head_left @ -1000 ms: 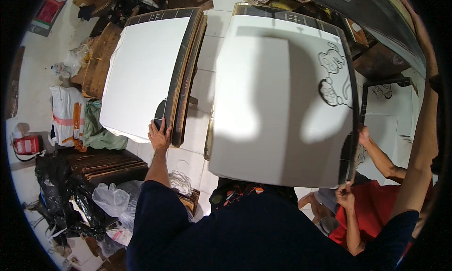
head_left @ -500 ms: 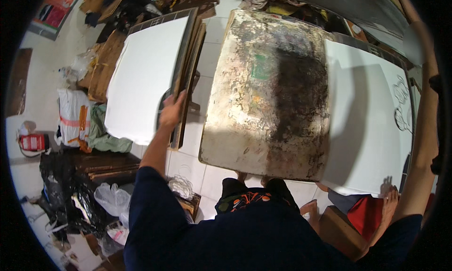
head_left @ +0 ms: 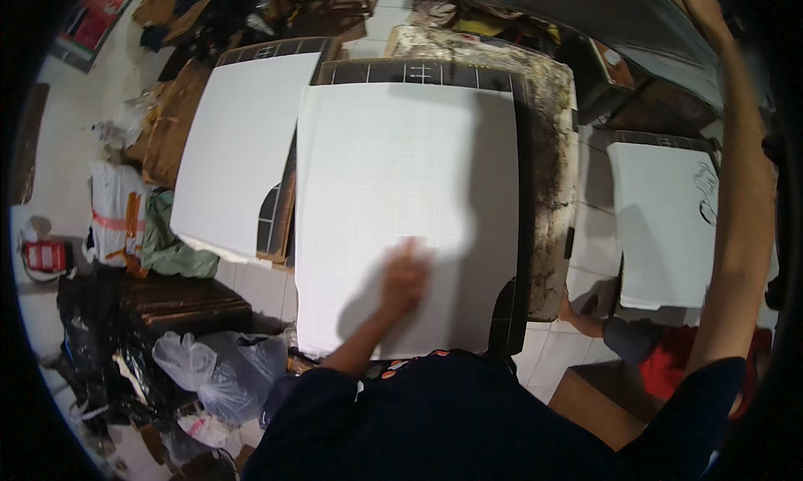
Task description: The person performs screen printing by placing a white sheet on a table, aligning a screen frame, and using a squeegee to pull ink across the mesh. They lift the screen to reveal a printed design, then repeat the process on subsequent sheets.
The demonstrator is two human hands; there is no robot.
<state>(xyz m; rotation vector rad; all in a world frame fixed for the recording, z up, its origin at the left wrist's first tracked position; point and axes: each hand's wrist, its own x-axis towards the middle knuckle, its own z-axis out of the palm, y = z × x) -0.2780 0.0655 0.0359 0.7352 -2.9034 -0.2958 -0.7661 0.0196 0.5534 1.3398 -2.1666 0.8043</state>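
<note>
A dark board with white grid lines [head_left: 418, 73] lies on the stained table in front of me, covered by a smooth white cloth [head_left: 376, 163]. Over the lower middle of that cloth is my left hand [head_left: 406, 276], smeared by motion; whether it touches the cloth is unclear. My right forearm [head_left: 744, 197] runs up the right side, and its hand is beyond the upper edge. Near it, a large dark grey framed panel [head_left: 602, 17] is raised at the top right. What my right hand grips does not show.
The paint-stained table [head_left: 554, 213] shows beside the board. Another cloth-covered board [head_left: 238, 146] stands left on a stack. At right is a white cloth with black line drawing [head_left: 665, 230], near a person in red shorts [head_left: 669, 360]. Plastic bags [head_left: 222, 372] lie lower left.
A white-clothed board now covers the table, and my left hand has moved right from the left stack onto it. The cloth with the drawing has shifted right, away from the table.
</note>
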